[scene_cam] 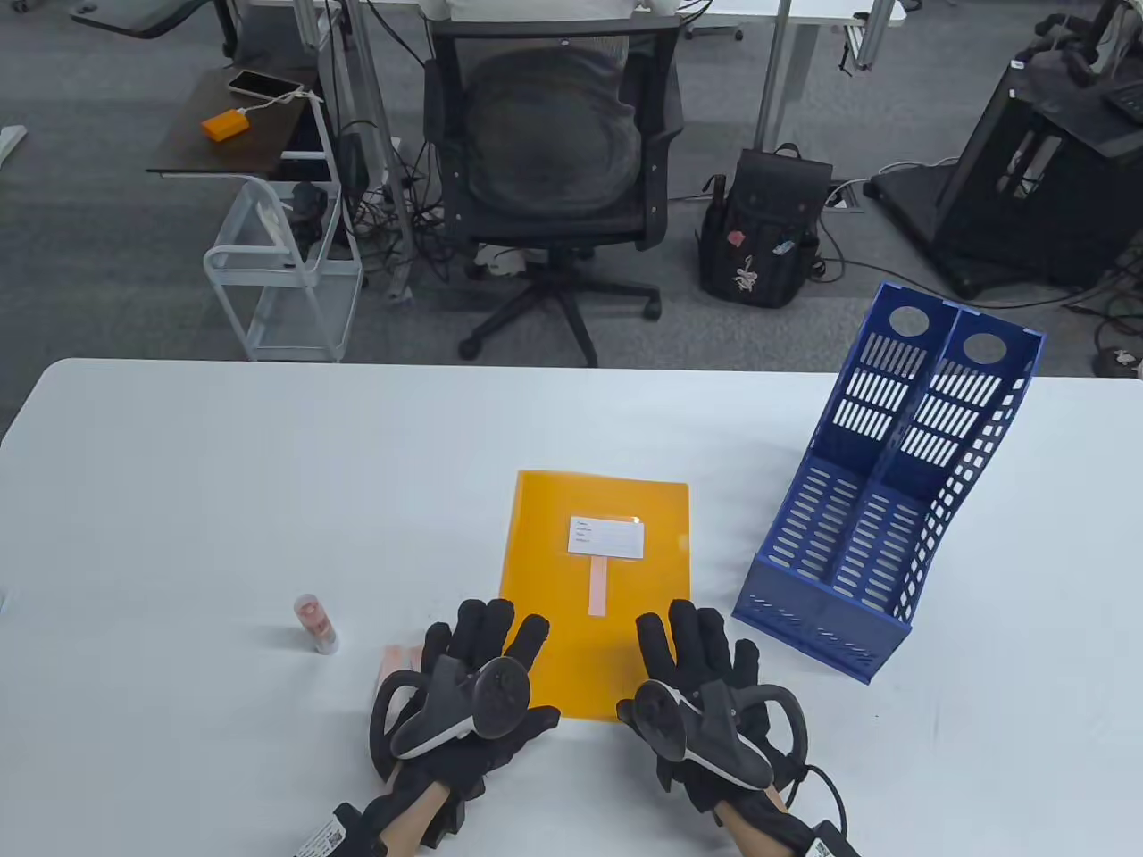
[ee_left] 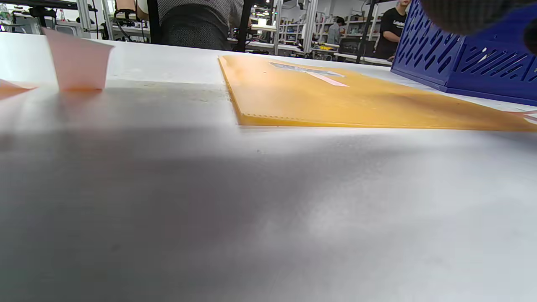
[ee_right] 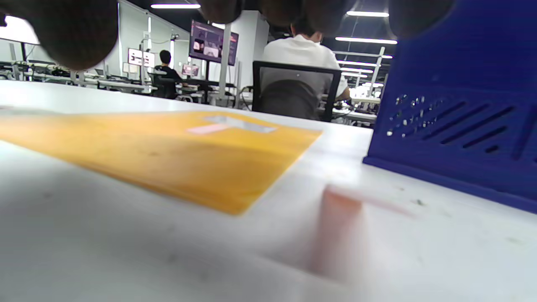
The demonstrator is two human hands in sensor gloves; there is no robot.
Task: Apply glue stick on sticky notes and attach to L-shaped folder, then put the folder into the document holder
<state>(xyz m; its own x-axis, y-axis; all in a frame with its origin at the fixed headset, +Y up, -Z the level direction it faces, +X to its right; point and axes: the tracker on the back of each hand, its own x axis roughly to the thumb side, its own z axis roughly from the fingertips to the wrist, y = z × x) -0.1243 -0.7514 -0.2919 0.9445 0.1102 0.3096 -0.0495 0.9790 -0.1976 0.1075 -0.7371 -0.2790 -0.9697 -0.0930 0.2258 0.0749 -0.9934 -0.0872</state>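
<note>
An orange L-shaped folder [scene_cam: 594, 625] lies flat mid-table. It bears a white label [scene_cam: 607, 536] and a pink sticky strip [scene_cam: 596, 585] below the label. My left hand [scene_cam: 487, 638] rests with straight fingers at the folder's near left corner. My right hand [scene_cam: 696, 638] lies the same way at the near right corner. Neither hand holds anything. Pink sticky notes [scene_cam: 397, 661] peek out beside my left hand, one curled up [ee_left: 77, 61]. The glue stick [scene_cam: 317, 623] stands capped to the left. The blue document holder [scene_cam: 893, 482] stands to the right.
A blurred pink strip [ee_right: 340, 226] lies on the table close to my right wrist. The holder's wall [ee_right: 461, 117] is just right of my right hand. Beyond the table's far edge are an occupied office chair [scene_cam: 554, 161] and a backpack [scene_cam: 763, 232].
</note>
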